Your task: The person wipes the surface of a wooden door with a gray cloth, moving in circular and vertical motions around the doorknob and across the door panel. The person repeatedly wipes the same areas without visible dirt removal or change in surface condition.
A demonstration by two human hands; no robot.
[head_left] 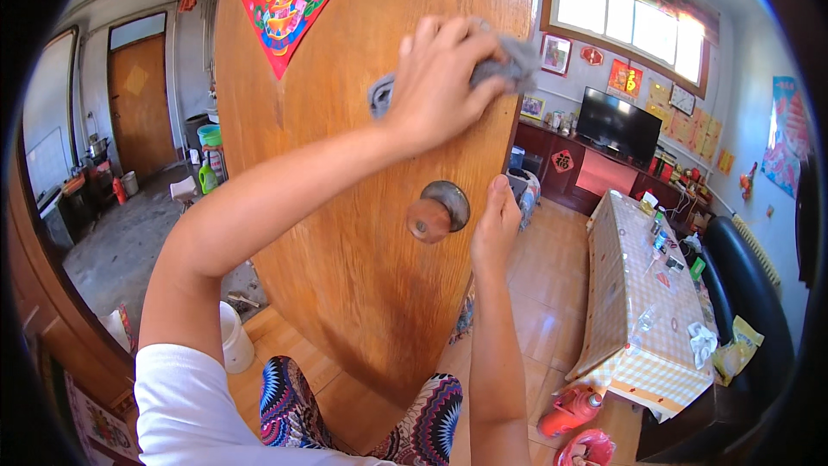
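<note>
A wooden door [345,242] stands in front of me, with a round knob [429,217] on a dark metal plate. High on its face, my left hand [444,82] is closed over a crumpled grey cloth [517,65] and presses it against the wood close to the free edge. Parts of the cloth stick out on both sides of the fingers. Lower down, to the right of the knob, my right hand [497,229] grips the door's edge. Its thumb points up along the edge; the other fingers are mostly hidden.
A red paper decoration [289,13] hangs on the door's upper part. To the right stand a table with a checked cloth [608,293], a red thermos [569,410] and a red bin [586,447]. A white bucket [235,341] sits at left, before a room with another door [138,112].
</note>
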